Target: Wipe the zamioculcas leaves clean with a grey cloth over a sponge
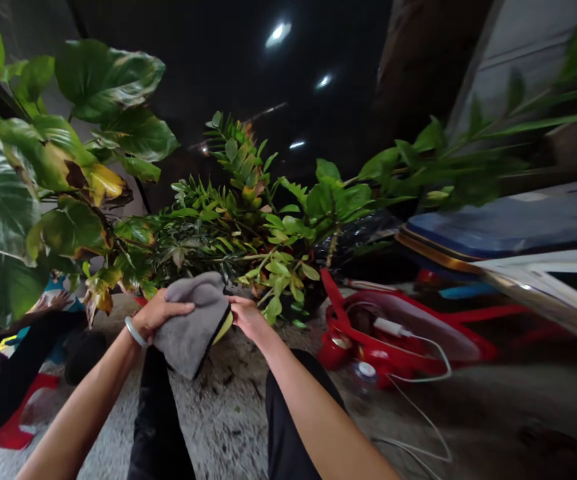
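Gripping soft grey cloth with black edging (pixel 188 340) in left hand (pixel 154 317), thumb on top. Pinching its right edge narrowly with right hand (pixel 246 316). Held over rough grey floor (pixel 221 427), right beside leafy green plants (pixel 279 268).

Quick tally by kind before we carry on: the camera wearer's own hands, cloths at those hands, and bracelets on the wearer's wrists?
Hands: 2 (left hand, right hand)
Cloths: 1 (grey cloth)
Bracelets: 1 (pale bracelet, left wrist)
Total: 4
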`<state>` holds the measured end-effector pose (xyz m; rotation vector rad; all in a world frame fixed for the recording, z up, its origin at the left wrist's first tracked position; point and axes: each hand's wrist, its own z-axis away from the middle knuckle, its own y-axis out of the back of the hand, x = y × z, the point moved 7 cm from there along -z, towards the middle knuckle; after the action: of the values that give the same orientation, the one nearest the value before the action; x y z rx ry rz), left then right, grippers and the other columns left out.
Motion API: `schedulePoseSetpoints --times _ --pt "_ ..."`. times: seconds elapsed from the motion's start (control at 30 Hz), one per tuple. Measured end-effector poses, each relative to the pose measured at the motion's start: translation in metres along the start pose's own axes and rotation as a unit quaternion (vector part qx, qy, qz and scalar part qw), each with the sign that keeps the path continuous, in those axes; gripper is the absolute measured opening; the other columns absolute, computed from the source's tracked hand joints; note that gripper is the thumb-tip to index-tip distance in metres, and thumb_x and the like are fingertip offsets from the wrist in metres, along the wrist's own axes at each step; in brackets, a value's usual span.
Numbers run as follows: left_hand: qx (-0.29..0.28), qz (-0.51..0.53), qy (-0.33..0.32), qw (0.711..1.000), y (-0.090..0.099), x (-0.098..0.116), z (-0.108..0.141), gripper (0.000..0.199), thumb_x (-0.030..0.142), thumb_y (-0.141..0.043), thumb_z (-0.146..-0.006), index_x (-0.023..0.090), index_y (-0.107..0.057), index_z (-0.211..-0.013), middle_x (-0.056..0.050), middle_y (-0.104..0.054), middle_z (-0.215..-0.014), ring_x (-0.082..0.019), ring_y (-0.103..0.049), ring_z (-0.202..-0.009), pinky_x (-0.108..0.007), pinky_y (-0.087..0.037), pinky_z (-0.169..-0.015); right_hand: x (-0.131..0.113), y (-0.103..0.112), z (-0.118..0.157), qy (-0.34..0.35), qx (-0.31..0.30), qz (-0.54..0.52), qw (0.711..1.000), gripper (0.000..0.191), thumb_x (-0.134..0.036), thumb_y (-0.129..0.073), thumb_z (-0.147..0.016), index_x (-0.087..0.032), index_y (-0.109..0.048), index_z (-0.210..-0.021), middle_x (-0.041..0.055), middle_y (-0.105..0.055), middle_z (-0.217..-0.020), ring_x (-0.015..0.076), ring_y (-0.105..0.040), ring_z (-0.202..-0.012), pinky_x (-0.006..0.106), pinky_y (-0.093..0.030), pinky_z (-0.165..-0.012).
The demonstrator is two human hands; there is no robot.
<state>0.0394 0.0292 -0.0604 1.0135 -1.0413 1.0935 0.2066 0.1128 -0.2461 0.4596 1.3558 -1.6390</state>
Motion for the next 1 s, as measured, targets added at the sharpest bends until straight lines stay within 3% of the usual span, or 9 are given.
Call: schedulePoseSetpoints --times 0.1,0.17,0.27,0.43,0.5,0.63,0.73,0.93,1.0 --pt "0.089 0.048 -0.085 0.991 0.017 0.043 -0.008 0.064 0.044 -0.100 -0.056 0.021 -0.084 -0.114 -0.010 -0.084 -0.113 -0.040 -0.075 -0.115 -0.047 -0.059 -0.101 -0.003 -0.005 0.003 0.004 -0.007 -0.002 1.000 0.021 -0.006 -0.073 -0.068 -0.016 -0.074 -0.085 0.0016 -0.073 -0.062 0.0115 -0.061 -0.047 0.023 -0.053 -0.049" --pt "0.147 0.071 -0.110 0.980 0.028 0.048 -0.016 0.067 0.043 -0.101 -0.054 0.018 -0.083 -0.114 -0.011 -0.084 -0.114 -0.038 -0.075 -0.113 -0.043 -0.059 -0.100 -0.005 -0.008 0.004 0.006 -0.010 -0.009 1.000 0.025 -0.005 -0.073 -0.068 -0.016 -0.075 -0.090 0.0033 -0.076 -0.067 0.0118 -0.062 -0.048 0.023 -0.054 -0.050" --pt "0.167 0.065 -0.068 0.982 0.032 0.011 -0.020 0.065 0.041 -0.101 -0.050 0.016 -0.083 -0.107 -0.012 -0.084 -0.108 -0.037 -0.077 -0.105 -0.044 -0.061 -0.096 -0.006 -0.008 0.006 0.002 -0.006 -0.017 1.000 0.025 -0.003 -0.074 -0.068 -0.015 -0.075 -0.090 0.0043 -0.076 -0.066 0.0122 -0.063 -0.047 0.023 -0.054 -0.049" --pt "0.067 0.027 0.021 0.997 0.020 -0.049 0.016 0.053 0.039 -0.100 -0.054 0.021 -0.086 -0.102 -0.011 -0.085 -0.105 -0.042 -0.077 -0.108 -0.050 -0.059 -0.100 -0.005 -0.003 0.004 -0.004 -0.004 -0.016 1.000 0.024 -0.003 -0.075 -0.069 -0.015 -0.074 -0.090 0.0050 -0.077 -0.067 0.0121 -0.064 -0.047 0.022 -0.054 -0.048" --pt "0.070 0.033 0.003 0.997 0.028 -0.035 0.030 0.053 0.039 -0.100 -0.057 0.024 -0.085 -0.105 -0.010 -0.085 -0.108 -0.043 -0.075 -0.114 -0.049 -0.058 -0.104 -0.006 -0.003 0.003 0.009 -0.010 -0.016 1.000 0.023 -0.004 -0.076 -0.069 -0.016 -0.074 -0.089 0.0039 -0.077 -0.066 0.0119 -0.064 -0.047 0.022 -0.054 -0.047" --pt "0.199 0.110 -0.074 0.971 0.069 0.018 0.028 0.054 0.042 -0.098 -0.061 0.022 -0.082 -0.108 -0.010 -0.084 -0.113 -0.041 -0.071 -0.125 -0.045 -0.058 -0.104 -0.006 -0.008 0.002 0.027 -0.018 -0.015 0.999 0.025 -0.006 -0.076 -0.069 -0.016 -0.075 -0.091 0.0038 -0.077 -0.067 0.0123 -0.064 -0.047 0.023 -0.055 -0.047" --pt "0.270 0.124 -0.083 0.951 0.081 0.022 0.011 0.059 0.042 -0.100 -0.056 0.019 -0.080 -0.106 -0.011 -0.084 -0.109 -0.038 -0.074 -0.118 -0.043 -0.060 -0.098 -0.005 -0.013 0.002 0.026 -0.018 -0.015 0.999 0.025 -0.007 -0.077 -0.067 -0.017 -0.074 -0.091 0.0038 -0.077 -0.067 0.0121 -0.064 -0.046 0.022 -0.054 -0.047" --pt "0.076 0.020 -0.001 0.997 0.028 -0.045 0.003 0.056 0.043 -0.102 -0.052 0.018 -0.085 -0.099 -0.012 -0.085 -0.099 -0.037 -0.079 -0.096 -0.046 -0.061 -0.093 -0.002 -0.007 0.004 -0.010 0.010 0.003 1.000 0.026 -0.005 -0.072 -0.067 -0.015 -0.074 -0.090 0.0040 -0.076 -0.064 0.0116 -0.062 -0.045 0.021 -0.052 -0.045" --pt "0.044 -0.005 0.009 0.999 0.022 -0.044 0.011 0.051 0.044 -0.102 -0.052 0.021 -0.086 -0.095 -0.010 -0.085 -0.096 -0.038 -0.079 -0.095 -0.047 -0.061 -0.092 -0.002 -0.002 0.005 -0.016 0.019 0.009 1.000 0.025 -0.005 -0.072 -0.067 -0.015 -0.074 -0.089 0.0037 -0.075 -0.062 0.0120 -0.061 -0.044 0.021 -0.051 -0.044"
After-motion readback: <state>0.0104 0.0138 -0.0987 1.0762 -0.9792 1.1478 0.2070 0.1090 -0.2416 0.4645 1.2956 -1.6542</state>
